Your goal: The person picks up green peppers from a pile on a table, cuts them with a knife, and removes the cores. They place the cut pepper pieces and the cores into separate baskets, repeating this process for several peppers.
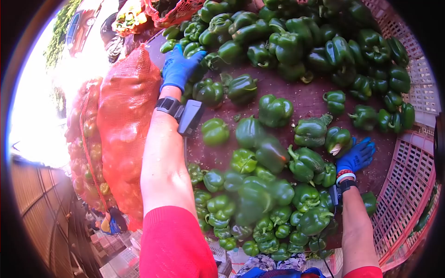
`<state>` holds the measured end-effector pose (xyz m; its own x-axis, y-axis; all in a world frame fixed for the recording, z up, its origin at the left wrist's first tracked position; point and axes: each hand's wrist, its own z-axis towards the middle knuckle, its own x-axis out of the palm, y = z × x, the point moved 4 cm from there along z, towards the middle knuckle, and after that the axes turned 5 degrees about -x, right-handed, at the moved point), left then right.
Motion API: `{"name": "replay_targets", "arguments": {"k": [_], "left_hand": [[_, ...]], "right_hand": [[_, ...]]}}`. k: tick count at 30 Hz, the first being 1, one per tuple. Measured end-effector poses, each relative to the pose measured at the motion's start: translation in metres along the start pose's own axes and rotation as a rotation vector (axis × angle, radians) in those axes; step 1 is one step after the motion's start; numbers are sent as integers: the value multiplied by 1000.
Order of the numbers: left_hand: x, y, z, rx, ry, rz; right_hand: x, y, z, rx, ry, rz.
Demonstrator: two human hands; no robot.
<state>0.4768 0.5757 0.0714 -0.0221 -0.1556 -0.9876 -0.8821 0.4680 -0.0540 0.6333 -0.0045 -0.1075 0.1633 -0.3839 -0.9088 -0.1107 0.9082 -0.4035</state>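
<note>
Green bell peppers (276, 111) lie loosely over the dark reddish tabletop (306, 95), with a dense heap near my body and another along the far side. My left hand (178, 68), in a blue glove, reaches to the far left edge; its fingers are spread beside the peppers there. At the right, my right hand (356, 156), also gloved in blue, rests low over the table with fingers stretched out. Just left of it is a green pepper (338, 140) with a pale tip. One pepper (273, 154) in the middle shows a reddish patch.
Tall orange mesh sacks (127, 120) stand against the table's left side. A pink plastic crate (405, 180) borders the right side, with a paler crate (408, 51) behind it. Another red net bag (174, 11) sits at the far left. A parked car (82, 28) shows beyond.
</note>
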Motion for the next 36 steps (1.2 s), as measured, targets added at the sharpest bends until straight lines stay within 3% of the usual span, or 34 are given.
{"name": "replay_targets", "arguments": {"k": [1,4,7,11,12,15,16,19,22,23,25,26,29,31,33,35,36], "left_hand": [[-1,0,3,-99,157,113],[13,-6,-16,87,-259,284],[31,-1,-20,172,-143,-34],[32,6,-25,192,48,-49],[33,7,-32,251,9,-48],[45,24,-69,222,113,-428],[51,26,-94,83,347,-662],[67,29,-168,38,596,-1269],[37,21,-253,-22,812,-1509],[36,18,-281,24,794,-1563],[34,39,-334,80,957,-1282],[22,40,-363,-72,940,-1373],[21,77,-414,-201,742,-1507],[27,100,-442,-363,787,-1546],[45,120,-461,-432,813,-1130],[50,108,-479,-597,863,-1126],[55,101,-478,-407,709,-973]], "right_hand": [[1,0,0,0,0,1],[2,0,-1,-4,3,6],[4,-2,-3,-15,9,16],[9,-3,-4,-15,-28,68],[8,-2,-3,-14,-40,88],[9,-3,-3,-21,-48,106],[8,-3,-3,-29,-49,95],[5,-2,-3,-43,-60,72],[9,-2,-5,-56,-88,91],[9,-2,-5,-54,-96,106],[8,-1,-4,-49,-110,138],[12,-2,-3,-54,-131,120],[16,-1,-3,-20,-129,141],[19,-1,-2,-22,-183,125],[18,1,-3,-14,-217,103],[12,1,-4,-4,-235,176],[9,2,-4,1,-220,190]]}}
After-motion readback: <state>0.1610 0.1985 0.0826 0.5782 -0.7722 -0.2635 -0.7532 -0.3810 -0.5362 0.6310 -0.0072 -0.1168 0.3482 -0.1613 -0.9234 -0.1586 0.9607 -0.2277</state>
